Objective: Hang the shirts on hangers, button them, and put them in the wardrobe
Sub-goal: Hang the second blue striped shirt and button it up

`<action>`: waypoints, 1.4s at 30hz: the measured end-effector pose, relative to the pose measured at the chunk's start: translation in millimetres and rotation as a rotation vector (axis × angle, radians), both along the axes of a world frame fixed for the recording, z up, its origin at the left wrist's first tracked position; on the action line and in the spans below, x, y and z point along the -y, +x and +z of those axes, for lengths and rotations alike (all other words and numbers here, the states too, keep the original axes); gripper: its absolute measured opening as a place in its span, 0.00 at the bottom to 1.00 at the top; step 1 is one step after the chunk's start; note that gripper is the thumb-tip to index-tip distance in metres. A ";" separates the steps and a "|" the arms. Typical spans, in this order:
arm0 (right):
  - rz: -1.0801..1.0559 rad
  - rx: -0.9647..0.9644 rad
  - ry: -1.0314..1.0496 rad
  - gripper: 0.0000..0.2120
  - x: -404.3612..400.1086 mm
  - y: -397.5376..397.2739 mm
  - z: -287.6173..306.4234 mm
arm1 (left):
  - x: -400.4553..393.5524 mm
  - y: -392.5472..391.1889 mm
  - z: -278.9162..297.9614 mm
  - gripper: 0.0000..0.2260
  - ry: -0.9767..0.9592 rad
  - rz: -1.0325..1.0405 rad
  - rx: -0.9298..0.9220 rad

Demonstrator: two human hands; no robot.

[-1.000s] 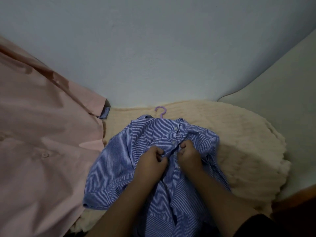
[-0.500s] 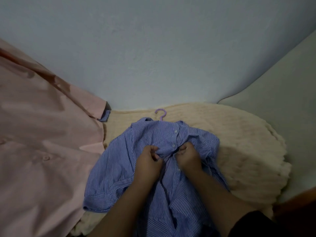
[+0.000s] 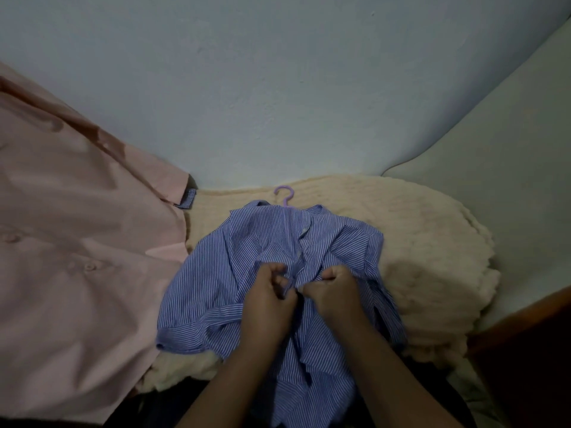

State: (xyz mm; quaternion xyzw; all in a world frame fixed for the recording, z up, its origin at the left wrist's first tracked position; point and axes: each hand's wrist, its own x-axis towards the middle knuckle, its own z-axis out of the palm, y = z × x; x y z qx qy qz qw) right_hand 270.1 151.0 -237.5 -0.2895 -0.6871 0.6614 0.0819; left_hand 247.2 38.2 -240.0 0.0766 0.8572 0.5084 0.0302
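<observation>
Pink shirt (image 3: 77, 248) lies at left. Beside it I see the striped blue shirt (image 3: 247, 242) on the cream blanket (image 3: 432, 242), purple hanger hook (image 3: 285, 196) protruding at its collar. My left hand (image 3: 267, 304) and right hand (image 3: 335, 291) each pinch the front placket, fingers curled.

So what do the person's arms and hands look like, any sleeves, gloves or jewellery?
Both forearms are bare up to the frame's bottom edge; no sleeves show. The left hand and right hand are bare, without gloves. No rings, watch or bracelets are visible, though the light is dim.
</observation>
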 end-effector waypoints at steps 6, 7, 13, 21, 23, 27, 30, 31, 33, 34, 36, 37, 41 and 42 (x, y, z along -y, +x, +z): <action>0.063 -0.071 0.246 0.17 9.5 12.1 9.1 | 8.0 8.5 3.8 0.17 0.120 0.044 0.054; 0.073 -0.063 0.260 0.17 9.2 12.2 9.2 | 10.2 8.5 3.4 0.18 0.144 0.038 0.088; 0.052 -0.035 0.195 0.19 8.0 7.0 4.2 | 17.9 5.6 -4.8 0.19 0.376 0.039 0.270; 0.119 -0.074 0.512 0.14 7.3 -2.7 -4.7 | 11.6 -5.0 -13.7 0.22 0.409 0.027 0.266; 0.132 -0.033 0.366 0.16 3.1 -6.9 -5.9 | 11.6 -8.1 -20.2 0.24 0.423 0.032 0.284; 0.134 0.016 0.122 0.16 -4.1 -13.6 -11.1 | 11.8 -11.9 -30.3 0.24 0.448 0.038 0.321; 0.171 0.036 0.047 0.15 -6.8 -16.3 -15.4 | 12.4 -14.1 -36.2 0.19 0.435 0.032 0.345; 0.187 0.036 0.037 0.15 -6.9 -17.0 -16.8 | 13.0 -14.9 -38.1 0.18 0.430 0.028 0.357; 0.204 0.021 0.021 0.14 -5.9 -16.3 -17.0 | 13.5 -16.0 -39.2 0.17 0.443 0.024 0.387; 0.206 0.010 0.022 0.14 -5.2 -15.9 -18.0 | 12.7 -17.1 -39.8 0.17 0.452 0.021 0.403; 0.203 -0.010 0.030 0.14 -3.5 -14.3 -21.5 | 10.4 -19.2 -38.5 0.18 0.467 0.014 0.426; 0.198 -0.019 0.035 0.14 -3.1 -13.3 -23.5 | 9.3 -20.4 -37.7 0.19 0.466 0.008 0.429; 0.165 -0.021 0.057 0.12 -4.8 -12.0 -29.3 | 6.8 -23.8 -37.2 0.21 0.413 -0.028 0.386; 0.158 -0.018 0.048 0.10 -4.9 -11.6 -29.3 | 5.8 -23.6 -37.5 0.21 0.398 -0.029 0.360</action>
